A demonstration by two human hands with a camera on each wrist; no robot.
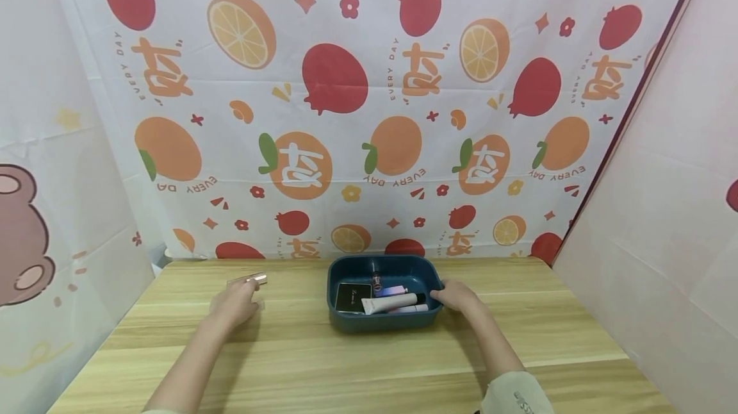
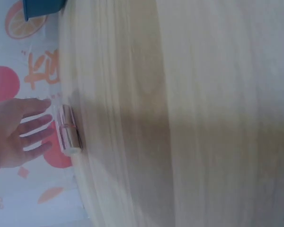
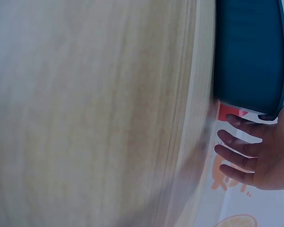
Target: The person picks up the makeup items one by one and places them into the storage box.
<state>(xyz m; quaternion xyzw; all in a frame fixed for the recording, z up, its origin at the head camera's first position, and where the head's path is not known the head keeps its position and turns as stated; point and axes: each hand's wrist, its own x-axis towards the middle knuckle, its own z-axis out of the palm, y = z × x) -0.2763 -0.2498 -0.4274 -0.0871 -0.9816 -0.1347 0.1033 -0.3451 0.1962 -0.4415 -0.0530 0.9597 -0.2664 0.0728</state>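
Observation:
At the left of the table my left hand [image 1: 235, 304] reaches with spread, loosely bent fingers beside a shiny rose-gold cylinder [image 2: 69, 130], which lies on the wood. In the left wrist view a gap shows between the fingertips and the cylinder. My right hand [image 1: 458, 295] holds the right rim of a dark blue plastic basin [image 1: 383, 322], thumb at the rim. Its other fingers [image 3: 241, 150] spread outside the basin wall. Inside the basin lie a black square case [image 1: 353, 298], a white tube with a black cap [image 1: 392, 302], pink-purple tubes and a small reddish bottle [image 1: 377, 281].
The wooden table [image 1: 288, 363] ends at the back against a fruit-print cloth [image 1: 357, 145]. White cloths hang at the left [image 1: 86, 177] and right [image 1: 663, 209] sides.

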